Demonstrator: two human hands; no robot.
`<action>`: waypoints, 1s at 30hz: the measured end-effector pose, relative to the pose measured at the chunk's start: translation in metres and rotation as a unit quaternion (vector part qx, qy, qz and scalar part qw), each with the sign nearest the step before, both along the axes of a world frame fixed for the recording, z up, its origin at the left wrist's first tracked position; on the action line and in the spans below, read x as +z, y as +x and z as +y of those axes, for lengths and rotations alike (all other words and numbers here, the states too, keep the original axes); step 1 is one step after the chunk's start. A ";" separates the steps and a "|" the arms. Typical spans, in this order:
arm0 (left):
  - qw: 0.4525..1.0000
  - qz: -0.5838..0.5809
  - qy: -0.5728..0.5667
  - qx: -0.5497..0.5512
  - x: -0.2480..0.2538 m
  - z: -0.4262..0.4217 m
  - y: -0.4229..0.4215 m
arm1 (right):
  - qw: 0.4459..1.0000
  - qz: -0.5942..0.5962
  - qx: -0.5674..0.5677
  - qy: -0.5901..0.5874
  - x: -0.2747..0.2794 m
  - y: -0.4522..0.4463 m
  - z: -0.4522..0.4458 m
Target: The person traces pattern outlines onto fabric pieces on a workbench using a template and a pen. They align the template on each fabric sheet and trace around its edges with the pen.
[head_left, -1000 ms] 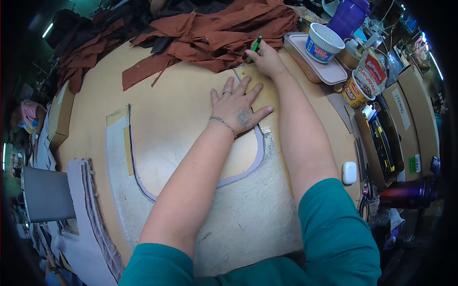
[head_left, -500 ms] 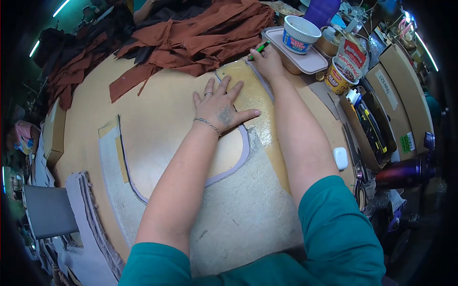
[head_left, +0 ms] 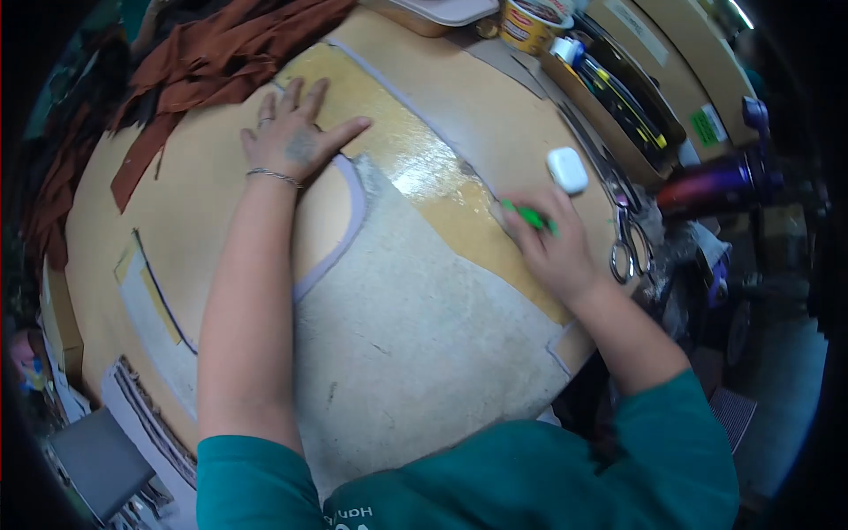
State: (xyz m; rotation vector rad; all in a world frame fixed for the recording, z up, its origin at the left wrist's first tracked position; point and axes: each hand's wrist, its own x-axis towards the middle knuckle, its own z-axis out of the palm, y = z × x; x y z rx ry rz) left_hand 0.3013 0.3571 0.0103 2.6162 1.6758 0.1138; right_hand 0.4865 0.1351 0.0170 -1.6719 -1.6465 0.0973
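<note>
My left hand [head_left: 299, 141] lies flat with fingers spread on the upper part of a large grey pattern template [head_left: 397, 291], near its curved cutout. Shiny yellow tape [head_left: 389, 119] covers the template's upper and right parts. Lavender fabric [head_left: 356, 205] shows as a narrow border past its edges. My right hand [head_left: 556, 247], slightly blurred, is closed around a green pen [head_left: 533, 217] at the template's right edge. The pen's tip is hard to make out.
Rust-coloured cloth [head_left: 212, 66] is heaped at the far left. To the right lie a white case [head_left: 567, 170], scissors [head_left: 624, 243] and a box of pens and cutters [head_left: 609, 106]. A dark tumbler [head_left: 715, 193] is beyond them. Layered lavender fabric [head_left: 146, 424] hangs near the left edge.
My right hand has come from the template's far end down along its right edge towards me, with the green pen. My left hand stays pressed on the template while the view has shifted.
</note>
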 end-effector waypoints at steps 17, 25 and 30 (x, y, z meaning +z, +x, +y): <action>0.999 -0.035 -0.026 -0.002 0.012 -0.006 -0.003 | 0.940 0.332 0.070 -0.007 -0.021 -0.010 0.174; 0.998 -0.061 -0.018 -0.006 0.001 -0.001 -0.004 | 0.971 0.217 0.027 0.097 -0.047 -0.017 0.314; 0.998 -0.055 -0.011 -0.001 0.004 -0.002 -0.002 | 0.994 0.100 0.011 0.045 -0.030 -0.026 0.292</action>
